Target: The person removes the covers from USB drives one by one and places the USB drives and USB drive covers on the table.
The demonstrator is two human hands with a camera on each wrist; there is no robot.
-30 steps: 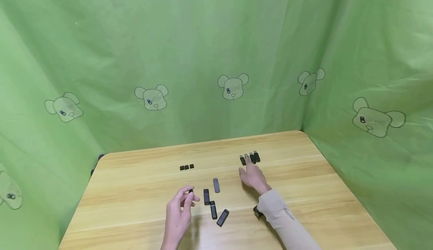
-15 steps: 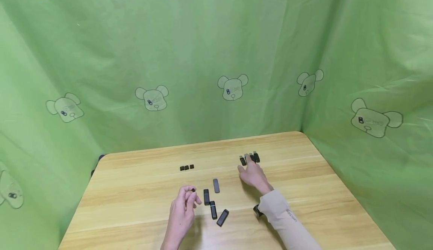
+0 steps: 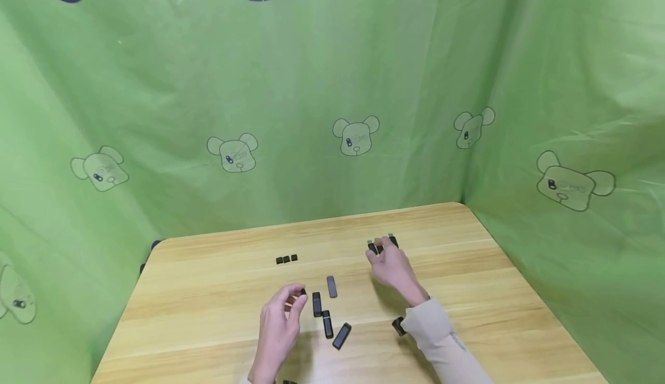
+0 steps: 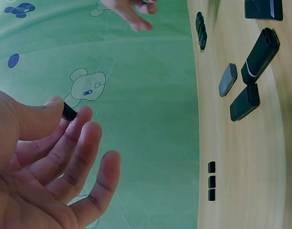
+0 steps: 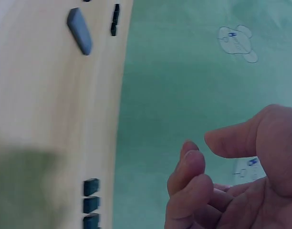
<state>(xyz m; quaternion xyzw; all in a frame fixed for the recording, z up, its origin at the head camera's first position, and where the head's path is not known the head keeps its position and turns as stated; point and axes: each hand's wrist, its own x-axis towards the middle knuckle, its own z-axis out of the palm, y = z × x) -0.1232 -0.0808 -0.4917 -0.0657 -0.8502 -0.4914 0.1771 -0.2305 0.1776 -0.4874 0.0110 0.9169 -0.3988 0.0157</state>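
Note:
My left hand (image 3: 277, 320) pinches a small black cap (image 4: 69, 113) between thumb and fingertips, raised above the table left of several larger USB sticks. At the back right, my right hand (image 3: 395, 268) is over a row of uncapped black USB sticks (image 3: 372, 248) with metal plugs. Its thumb and bent fingers stand apart, and nothing shows between them in the right wrist view. The fingers partly hide the row in the head view; three USB sticks (image 5: 91, 205) show in the right wrist view.
Three small black caps (image 3: 286, 259) lie in a row at the back left. Mid-table lie a grey stick (image 3: 332, 287) and three black sticks (image 3: 327, 324). Green curtains (image 3: 291, 84) surround the wooden table (image 3: 197, 291) at the back and sides.
My left hand has shifted slightly right with the cap. My right forefinger, earlier laid on the sticks, has bent, and the hand now covers more of the row. The loose mid-table sticks stay put.

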